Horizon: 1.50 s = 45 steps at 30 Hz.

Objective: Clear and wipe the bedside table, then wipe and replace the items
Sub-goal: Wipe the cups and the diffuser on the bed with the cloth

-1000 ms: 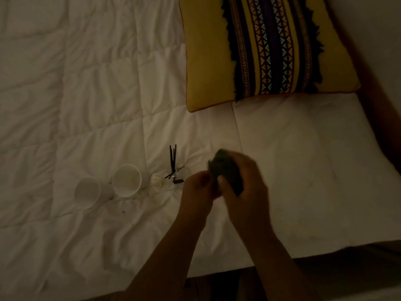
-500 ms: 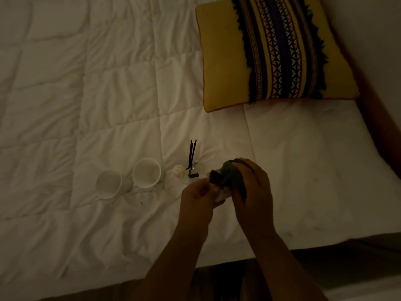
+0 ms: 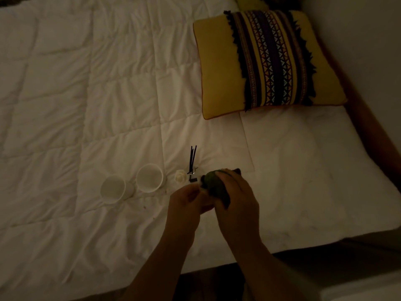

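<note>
I am gripping one dark green cloth [image 3: 213, 184] in my right hand [image 3: 235, 204] over the bed [image 3: 86, 105]; my left hand [image 3: 186, 202] is pinching something small, unclear. Two white cups [image 3: 116, 189] are sitting just left, beside one reed diffuser [image 3: 192, 164].

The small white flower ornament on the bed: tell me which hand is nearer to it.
Left. The left hand is just below and right of the flower ornament, a short gap apart. The right hand, wrapped in the dark green cloth, sits farther right.
</note>
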Available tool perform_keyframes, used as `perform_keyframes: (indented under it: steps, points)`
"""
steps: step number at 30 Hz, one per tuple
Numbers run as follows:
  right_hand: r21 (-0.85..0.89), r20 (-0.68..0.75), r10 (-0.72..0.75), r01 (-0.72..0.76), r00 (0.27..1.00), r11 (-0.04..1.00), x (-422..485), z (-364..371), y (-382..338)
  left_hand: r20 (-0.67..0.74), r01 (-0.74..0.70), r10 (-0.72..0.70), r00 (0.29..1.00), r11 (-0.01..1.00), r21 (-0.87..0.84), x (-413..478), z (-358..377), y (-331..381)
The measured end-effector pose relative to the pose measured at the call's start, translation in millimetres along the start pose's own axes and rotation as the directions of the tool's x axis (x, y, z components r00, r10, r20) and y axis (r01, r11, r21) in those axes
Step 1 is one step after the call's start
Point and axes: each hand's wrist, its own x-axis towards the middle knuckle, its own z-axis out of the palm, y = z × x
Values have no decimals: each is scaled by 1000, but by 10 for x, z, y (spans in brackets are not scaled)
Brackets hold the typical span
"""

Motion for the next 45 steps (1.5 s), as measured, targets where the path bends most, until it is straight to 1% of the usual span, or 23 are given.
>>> perform_keyframes:
  steps: [2, 4, 6, 7, 9, 11, 13, 15, 17, 19, 21, 23, 25, 29, 31, 33, 35, 37, 39, 40, 42, 44, 45]
  points:
    - [120, -6, 89, -88, 996, 989, -104, -25, -4, -1, -6, 6, 1000, 999, 36, -2, 33, -59]
    - [264, -36, 181, -165, 983, 950, -193, -61, -34, -1, -4, 4, 1000, 998, 64, -5, 93, -133]
    - [386, -27, 245, -216, 969, 897, -241, -73, -126, 4, 23, -23, 1000, 999, 32, -34, 178, -194]
    - [411, -29, 249, -215, 968, 886, -244, -59, -178, 4, 44, -44, 999, 999, -9, -44, 215, -210]
    - [369, -84, 216, -171, 973, 913, -227, -42, -208, 6, 60, -60, 998, 997, -52, -53, 301, -213]
    - [278, -106, 178, -143, 978, 950, -162, -77, -133, -6, 33, -33, 999, 999, 12, -25, 372, -204]
    - [173, -92, 94, -77, 991, 982, -95, -154, 60, -8, 15, -15, 1000, 997, 81, 27, 433, -206]
    - [7, -53, -31, 31, 998, 999, -50, -214, 287, 11, 52, -52, 999, 997, 63, 66, 485, -226]
    - [-168, -11, -129, 126, 992, 978, 16, -244, 505, 29, 90, -90, 995, 996, 23, 102, 537, -257]
    - [-277, 23, -153, 153, 988, 949, 99, -284, 687, 34, 115, -115, 993, 993, 0, 143, 570, -310]
    - [-320, 42, -108, 115, 993, 940, 190, -357, 881, -5, 153, -153, 988, 988, -13, 216, 605, -382]
    - [-325, 56, -16, 34, 998, 945, 265, -443, 1049, -62, 190, -191, 980, 982, -13, 320, 639, -452]
    - [-295, 70, 72, -48, 995, 954, 329, -517, 1152, -107, 205, -207, 972, 978, -28, 447, 676, -477]
    - [-185, 38, 203, -193, 978, 964, 332, -567, 1220, -148, 179, -195, 970, 977, -115, 806, 786, -450]
    - [-117, 55, 248, -241, 967, 963, 240, -529, 1216, -176, 178, -197, 964, 977, -121, 1003, 848, -471]
    - [-37, 122, 278, -275, 953, 961, 95, -462, 1204, -198, 188, -205, 959, 977, -101, 1175, 911, -525]
    - [2, 209, 291, -297, 934, 955, -65, -390, 1197, -223, 222, -230, 947, 973, -58, 1306, 953, -598]
    - [-5, 322, 326, -342, 889, 940, -208, -326, 1194, -278, 257, -250, 928, 966, -13, 1359, 964, -654]
    - [-25, 416, 353, -377, 838, 926, -316, -285, 1179, -320, 259, -226, 920, 964, 65, 1345, 969, -659]
    - [-21, 435, 359, -389, 826, 921, -347, -289, 1156, -326, 256, -204, 923, 959, 123, 1305, 963, -622]
    - [8, 417, 351, -389, 838, 921, -359, -338, 1071, -300, 261, -195, 934, 945, 196, 1186, 900, -490]
    - [82, 417, 325, -392, 849, 917, -350, -407, 964, -212, 269, -223, 952, 938, 220, 1007, 801, -354]
    - [128, 437, 318, -408, 841, 904, -324, -452, 835, -165, 275, -244, 956, 939, 205, 871, 708, -265]
